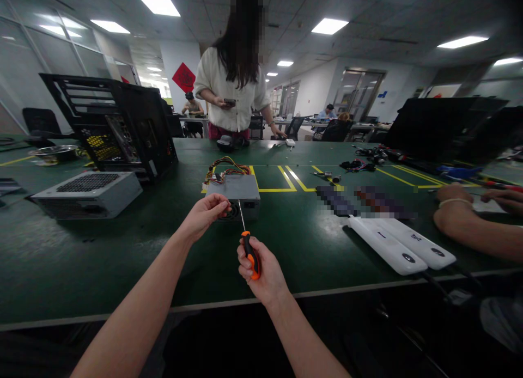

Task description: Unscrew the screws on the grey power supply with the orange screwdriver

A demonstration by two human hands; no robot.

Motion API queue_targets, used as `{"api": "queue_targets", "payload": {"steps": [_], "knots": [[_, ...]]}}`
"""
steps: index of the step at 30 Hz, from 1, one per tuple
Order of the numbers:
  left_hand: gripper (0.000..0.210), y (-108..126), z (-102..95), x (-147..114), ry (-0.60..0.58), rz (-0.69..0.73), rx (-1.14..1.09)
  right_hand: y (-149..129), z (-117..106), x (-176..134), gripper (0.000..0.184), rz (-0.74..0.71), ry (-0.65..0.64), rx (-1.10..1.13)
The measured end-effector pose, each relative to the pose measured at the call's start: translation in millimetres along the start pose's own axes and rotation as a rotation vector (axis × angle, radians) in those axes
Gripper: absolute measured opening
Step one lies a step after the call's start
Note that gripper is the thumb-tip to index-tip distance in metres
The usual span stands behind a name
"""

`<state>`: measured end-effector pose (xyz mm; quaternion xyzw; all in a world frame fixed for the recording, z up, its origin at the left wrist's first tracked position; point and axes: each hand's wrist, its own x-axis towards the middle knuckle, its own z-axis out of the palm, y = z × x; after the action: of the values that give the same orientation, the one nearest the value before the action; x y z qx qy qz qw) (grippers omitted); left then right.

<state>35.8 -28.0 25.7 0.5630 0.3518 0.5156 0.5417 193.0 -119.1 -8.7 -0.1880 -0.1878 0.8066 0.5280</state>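
Note:
A grey power supply unit (237, 190) with a bundle of coloured wires (226, 168) at its back sits on the green table (122, 258) in front of me. My left hand (203, 214) touches its near left corner by the fan grille, fingers pinched together. My right hand (260, 272) grips the orange and black handle of a screwdriver (249, 247). The metal shaft points up toward the unit's near face.
A second grey power supply (87, 194) and an open black computer case (118, 125) stand at the left. Two white devices (402, 248) lie at the right beside another person's arms (474, 220). A person in a white shirt (232, 86) stands across the table. Cables and tools (363, 161) lie far right.

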Motion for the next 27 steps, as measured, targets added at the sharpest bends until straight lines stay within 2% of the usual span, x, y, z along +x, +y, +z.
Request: {"api": "queue_targets", "payload": {"steps": [8,27], "knots": [[0.03,3.0,-0.8,-1.0,-0.012,-0.008,-0.149,1.7,4.7,-4.5,0.012,-0.025,-0.049,-0.135],[0.037,6.1,-1.7,-2.9,-0.068,-0.001,-0.21,3.4,4.1,-4.0,0.012,-0.015,-0.055,-0.204]]}}
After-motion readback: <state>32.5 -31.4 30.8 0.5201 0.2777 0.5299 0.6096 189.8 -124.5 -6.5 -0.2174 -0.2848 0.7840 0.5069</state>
